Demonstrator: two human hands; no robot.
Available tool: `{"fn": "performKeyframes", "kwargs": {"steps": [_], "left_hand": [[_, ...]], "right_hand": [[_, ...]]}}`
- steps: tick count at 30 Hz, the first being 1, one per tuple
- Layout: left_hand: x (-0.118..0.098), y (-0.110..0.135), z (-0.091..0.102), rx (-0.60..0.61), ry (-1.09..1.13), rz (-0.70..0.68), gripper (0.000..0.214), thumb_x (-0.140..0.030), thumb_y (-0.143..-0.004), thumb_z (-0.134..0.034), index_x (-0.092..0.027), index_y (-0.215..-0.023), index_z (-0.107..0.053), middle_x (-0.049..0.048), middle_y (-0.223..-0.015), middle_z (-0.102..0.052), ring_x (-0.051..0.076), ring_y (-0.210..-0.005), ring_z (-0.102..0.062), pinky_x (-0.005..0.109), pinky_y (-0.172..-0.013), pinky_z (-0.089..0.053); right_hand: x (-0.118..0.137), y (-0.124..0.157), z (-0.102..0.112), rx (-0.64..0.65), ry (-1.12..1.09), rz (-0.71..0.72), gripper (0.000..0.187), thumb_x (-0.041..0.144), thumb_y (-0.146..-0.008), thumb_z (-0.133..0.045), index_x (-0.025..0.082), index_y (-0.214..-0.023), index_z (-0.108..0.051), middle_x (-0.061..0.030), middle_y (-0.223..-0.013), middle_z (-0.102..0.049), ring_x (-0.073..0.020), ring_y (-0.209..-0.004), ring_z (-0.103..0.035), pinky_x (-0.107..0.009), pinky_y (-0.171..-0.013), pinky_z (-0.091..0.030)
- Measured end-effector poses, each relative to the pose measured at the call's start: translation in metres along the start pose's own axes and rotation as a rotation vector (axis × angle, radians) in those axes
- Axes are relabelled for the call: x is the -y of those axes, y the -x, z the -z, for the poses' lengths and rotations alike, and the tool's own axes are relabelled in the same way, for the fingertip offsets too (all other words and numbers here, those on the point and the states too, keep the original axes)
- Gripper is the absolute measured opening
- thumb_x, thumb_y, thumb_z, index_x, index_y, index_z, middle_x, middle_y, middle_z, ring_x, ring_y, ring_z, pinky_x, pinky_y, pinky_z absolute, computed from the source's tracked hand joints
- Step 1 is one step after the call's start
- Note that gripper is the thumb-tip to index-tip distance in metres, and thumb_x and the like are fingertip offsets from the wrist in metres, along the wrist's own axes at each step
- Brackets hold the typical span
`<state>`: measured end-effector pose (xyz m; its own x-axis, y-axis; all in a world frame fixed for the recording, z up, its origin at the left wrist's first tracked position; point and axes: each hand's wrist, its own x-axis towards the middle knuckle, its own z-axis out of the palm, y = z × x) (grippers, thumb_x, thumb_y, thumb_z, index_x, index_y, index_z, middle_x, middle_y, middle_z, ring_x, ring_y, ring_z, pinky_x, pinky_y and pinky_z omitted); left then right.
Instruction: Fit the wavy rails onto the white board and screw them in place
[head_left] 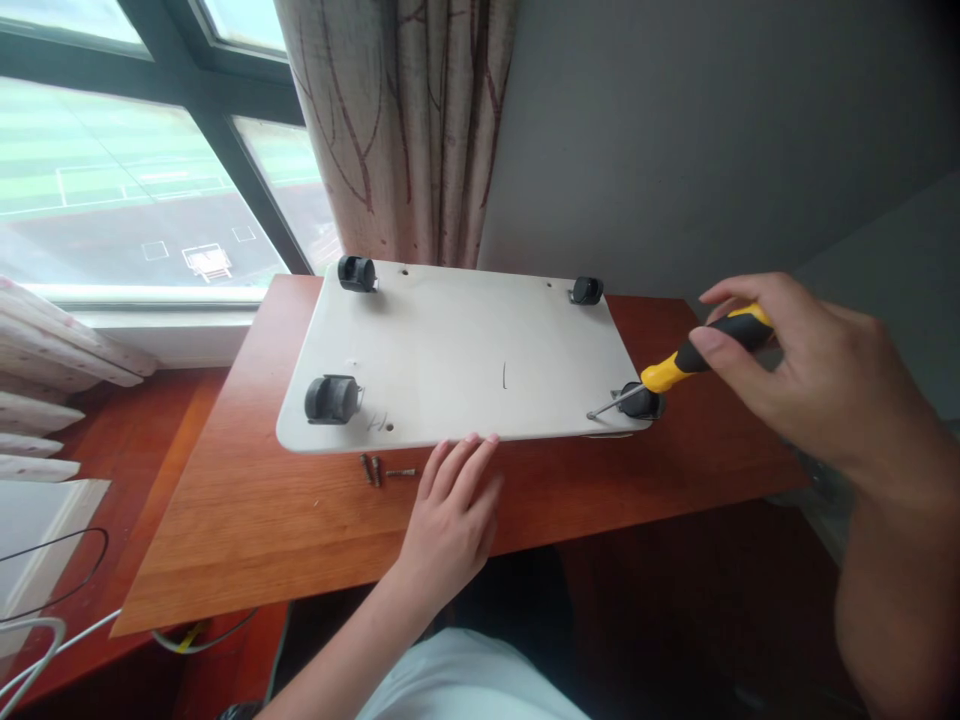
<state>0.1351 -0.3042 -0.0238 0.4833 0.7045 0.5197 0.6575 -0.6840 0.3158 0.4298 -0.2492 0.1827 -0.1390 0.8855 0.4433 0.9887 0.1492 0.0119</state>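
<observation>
A white board (457,350) lies upside down on a wooden table (300,530), with a black caster at each corner. My right hand (787,370) is closed round a yellow and black screwdriver (694,358). Its metal tip touches the board beside the near right caster (642,402). My left hand (454,510) rests on the table with fingers stretched out, their tips touching the board's near edge. Three loose screws (384,470) lie on the table just left of those fingers.
The other casters sit at the near left (331,399), far left (356,273) and far right (586,291). A patterned curtain (397,130) and a window (127,170) stand behind the table. Cables (45,620) hang at the lower left.
</observation>
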Motion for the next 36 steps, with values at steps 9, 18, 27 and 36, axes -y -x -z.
{"fn": "performKeyframes", "kwargs": {"steps": [9, 18, 27, 36], "left_hand": [[-0.001, 0.0, 0.001, 0.0, 0.002, 0.004, 0.025, -0.012, -0.088, -0.058, -0.017, -0.108, -0.071, 0.0115, -0.155, -0.048, 0.031, -0.145, -0.041, 0.051, -0.125, -0.027], [0.0, 0.001, 0.0, -0.004, 0.015, 0.009, 0.026, -0.011, -0.088, -0.058, -0.016, -0.11, -0.071, 0.0115, -0.155, -0.048, 0.031, -0.145, -0.041, 0.051, -0.125, -0.026], [0.0, 0.001, 0.0, -0.007, -0.002, -0.002, 0.025, -0.012, -0.088, -0.058, -0.017, -0.108, -0.072, 0.0115, -0.154, -0.049, 0.031, -0.145, -0.041, 0.051, -0.125, -0.027], [0.0, 0.001, 0.001, 0.003, -0.004, 0.0, 0.025, -0.012, -0.088, -0.058, -0.018, -0.107, -0.072, 0.011, -0.155, -0.048, 0.031, -0.145, -0.041, 0.051, -0.125, -0.027]], "right_hand": [[0.003, 0.002, 0.003, -0.001, -0.016, 0.022, 0.044, 0.056, -0.087, -0.064, 0.03, -0.121, -0.064, -0.0002, -0.093, -0.071, -0.0195, -0.076, -0.067, -0.03, -0.066, -0.048], [0.001, 0.0, 0.009, 0.165, -0.29, 0.041, 0.038, 0.038, -0.088, -0.06, 0.031, -0.126, -0.058, 0.0005, -0.119, -0.069, -0.0193, -0.102, -0.069, -0.029, -0.079, -0.053], [0.002, -0.001, -0.001, 0.011, -0.031, 0.012, 0.036, 0.053, -0.088, -0.059, 0.025, -0.11, -0.064, -0.0037, -0.097, -0.071, -0.0216, -0.076, -0.066, -0.033, -0.063, -0.048], [0.002, 0.001, 0.001, 0.0, -0.061, 0.039, 0.04, 0.052, -0.086, -0.067, 0.03, -0.119, -0.065, 0.0003, -0.099, -0.073, -0.0202, -0.082, -0.069, -0.032, -0.073, -0.051]]}}
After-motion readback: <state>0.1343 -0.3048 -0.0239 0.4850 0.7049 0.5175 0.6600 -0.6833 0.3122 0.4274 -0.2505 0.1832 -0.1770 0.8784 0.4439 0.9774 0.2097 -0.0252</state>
